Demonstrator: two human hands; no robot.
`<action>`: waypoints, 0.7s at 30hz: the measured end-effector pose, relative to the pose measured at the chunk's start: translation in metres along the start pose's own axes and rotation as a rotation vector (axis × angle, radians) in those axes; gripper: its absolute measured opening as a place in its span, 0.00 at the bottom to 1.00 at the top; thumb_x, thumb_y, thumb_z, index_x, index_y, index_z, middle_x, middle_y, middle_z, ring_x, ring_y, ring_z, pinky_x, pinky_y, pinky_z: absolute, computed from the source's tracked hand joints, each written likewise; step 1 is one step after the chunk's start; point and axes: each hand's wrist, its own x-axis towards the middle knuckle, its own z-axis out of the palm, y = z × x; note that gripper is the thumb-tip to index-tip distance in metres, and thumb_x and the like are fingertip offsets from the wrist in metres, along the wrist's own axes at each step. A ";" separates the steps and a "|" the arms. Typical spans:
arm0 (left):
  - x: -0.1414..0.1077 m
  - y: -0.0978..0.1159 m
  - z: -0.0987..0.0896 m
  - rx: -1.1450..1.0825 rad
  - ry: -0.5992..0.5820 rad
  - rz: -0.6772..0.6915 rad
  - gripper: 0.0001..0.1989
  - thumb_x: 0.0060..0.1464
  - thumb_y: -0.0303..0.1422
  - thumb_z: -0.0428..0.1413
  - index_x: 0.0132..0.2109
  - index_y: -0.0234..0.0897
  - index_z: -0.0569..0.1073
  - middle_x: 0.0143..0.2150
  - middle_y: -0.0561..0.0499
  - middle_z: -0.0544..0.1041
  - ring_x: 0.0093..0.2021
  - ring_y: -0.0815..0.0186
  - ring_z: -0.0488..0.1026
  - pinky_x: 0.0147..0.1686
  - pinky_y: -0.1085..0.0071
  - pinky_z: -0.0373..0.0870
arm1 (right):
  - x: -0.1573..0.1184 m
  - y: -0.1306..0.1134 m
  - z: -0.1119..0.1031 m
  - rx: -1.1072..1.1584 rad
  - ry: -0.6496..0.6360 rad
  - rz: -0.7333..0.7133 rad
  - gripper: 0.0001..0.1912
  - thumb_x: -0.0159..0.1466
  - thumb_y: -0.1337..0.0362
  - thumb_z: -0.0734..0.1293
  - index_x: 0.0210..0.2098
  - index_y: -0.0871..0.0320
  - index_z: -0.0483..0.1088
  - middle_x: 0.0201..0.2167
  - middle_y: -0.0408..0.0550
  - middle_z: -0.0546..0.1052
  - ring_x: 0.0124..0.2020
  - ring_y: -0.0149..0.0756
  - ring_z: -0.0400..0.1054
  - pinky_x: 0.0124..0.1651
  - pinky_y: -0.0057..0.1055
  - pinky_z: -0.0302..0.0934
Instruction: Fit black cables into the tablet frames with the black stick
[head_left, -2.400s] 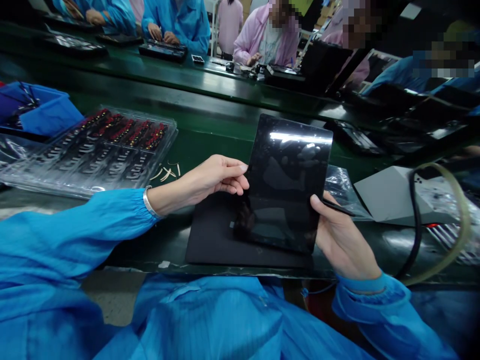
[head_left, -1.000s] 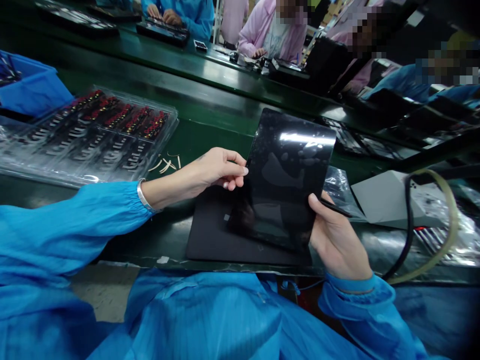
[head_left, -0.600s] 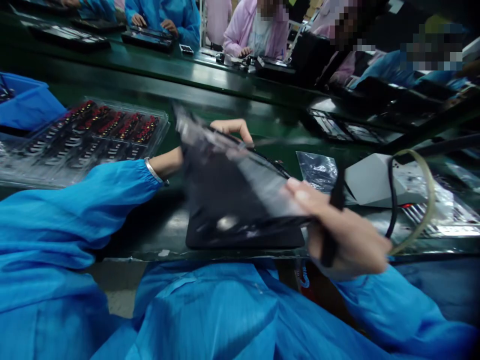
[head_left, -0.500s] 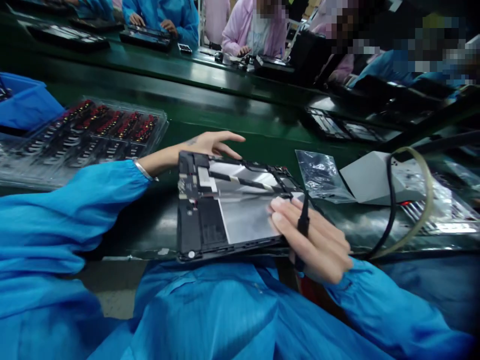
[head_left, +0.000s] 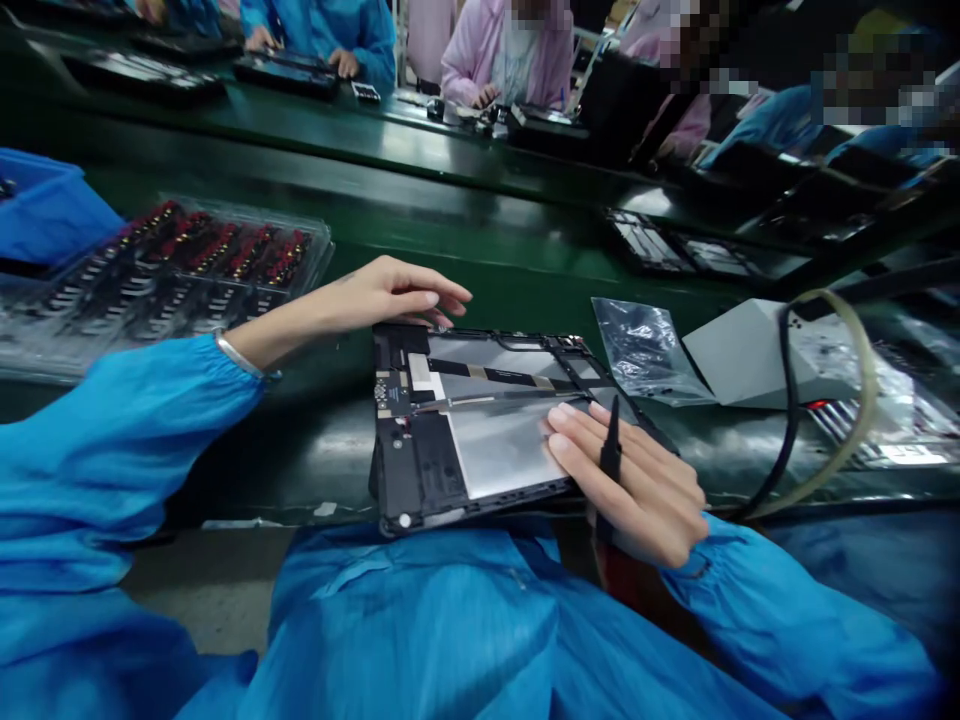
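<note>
An opened tablet [head_left: 510, 450] lies at the front edge of the bench, its silver battery, dark ribbon cables and small circuit board exposed. My right hand [head_left: 637, 480] rests with its fingers flat over the right part of the battery. Tucked between those fingers are black tweezers [head_left: 611, 445], their pointed end upward and part of them hidden by the hand. My left hand [head_left: 401, 290] is just above the tablet's far left edge, fingers stretched out and holding nothing. Whether its fingertips touch the frame I cannot tell.
To the left are a clear tray [head_left: 292, 290] of small red and black parts and a blue bin [head_left: 52, 210]. A plastic bag [head_left: 645, 350], a white box [head_left: 742, 350] and a looped cable [head_left: 787, 420] lie right. Co-workers sit across the green line [head_left: 360, 150].
The tablet has come down flatter and shifted slightly right. My left hand has moved a little left, its fingers lower and closer together; my right hand has stayed on the battery.
</note>
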 end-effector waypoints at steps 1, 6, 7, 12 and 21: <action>0.003 0.004 0.002 -0.080 -0.041 0.007 0.17 0.56 0.33 0.61 0.52 0.36 0.80 0.50 0.42 0.80 0.47 0.60 0.80 0.48 0.67 0.75 | 0.001 0.000 -0.003 0.019 -0.012 0.011 0.19 0.66 0.69 0.68 0.52 0.40 0.77 0.54 0.37 0.77 0.57 0.44 0.74 0.68 0.50 0.62; 0.010 0.019 0.023 -0.213 -0.150 0.074 0.17 0.53 0.37 0.65 0.49 0.34 0.80 0.53 0.41 0.79 0.53 0.58 0.77 0.53 0.67 0.72 | 0.009 0.010 -0.012 0.088 0.347 0.206 0.15 0.59 0.65 0.74 0.45 0.44 0.80 0.43 0.39 0.83 0.47 0.49 0.79 0.62 0.51 0.69; 0.010 0.022 0.028 -0.190 -0.155 0.098 0.15 0.55 0.37 0.64 0.48 0.34 0.80 0.51 0.42 0.80 0.52 0.60 0.77 0.52 0.68 0.72 | 0.014 0.010 -0.011 0.098 0.476 0.242 0.14 0.59 0.66 0.75 0.43 0.44 0.80 0.39 0.39 0.83 0.45 0.48 0.79 0.63 0.50 0.68; 0.001 0.038 0.046 -0.123 -0.027 0.211 0.09 0.58 0.36 0.62 0.41 0.34 0.79 0.38 0.50 0.79 0.40 0.70 0.74 0.45 0.75 0.69 | 0.040 0.008 -0.011 0.416 0.718 0.375 0.09 0.59 0.67 0.75 0.37 0.44 0.79 0.34 0.35 0.81 0.50 0.41 0.76 0.70 0.46 0.59; -0.006 0.041 0.058 -0.188 0.111 0.169 0.12 0.55 0.35 0.64 0.44 0.34 0.78 0.36 0.53 0.77 0.36 0.71 0.71 0.41 0.75 0.68 | 0.047 0.020 -0.012 0.913 0.599 0.867 0.17 0.58 0.63 0.75 0.47 0.47 0.75 0.53 0.38 0.79 0.65 0.43 0.66 0.69 0.54 0.59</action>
